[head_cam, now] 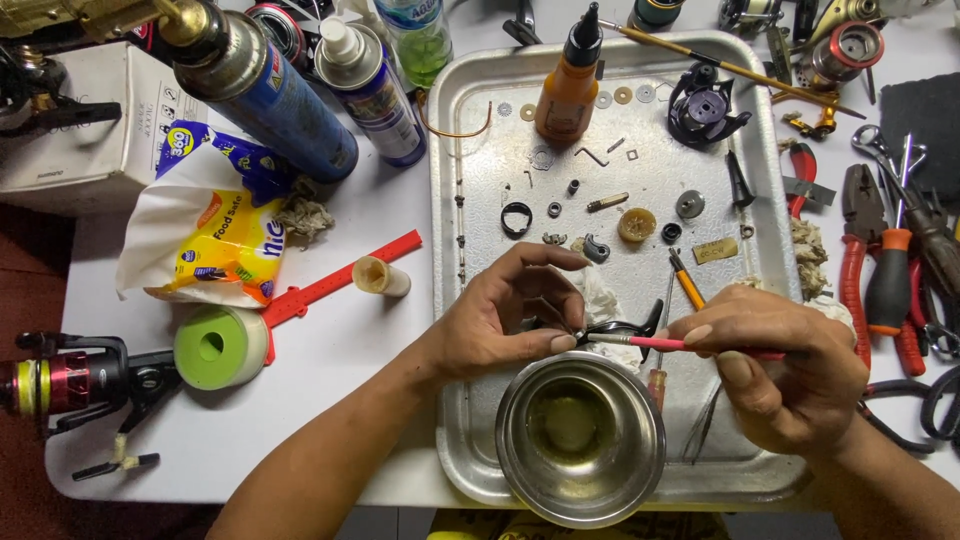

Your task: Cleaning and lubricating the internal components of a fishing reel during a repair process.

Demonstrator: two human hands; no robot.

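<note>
Cleaning is midway — a small black part is pinched in the left hand, a pink-handled brush grasped by the right hand; many pieces lie loose on the metal tray.

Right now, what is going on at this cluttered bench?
A person works over a metal tray strewn with small parts. The left hand pinches a small dark part, while the right hand holds a thin pink-handled brush with its tip against that part. A round steel bowl sits just below the hands. Red-handled pliers lie to the right.
</note>
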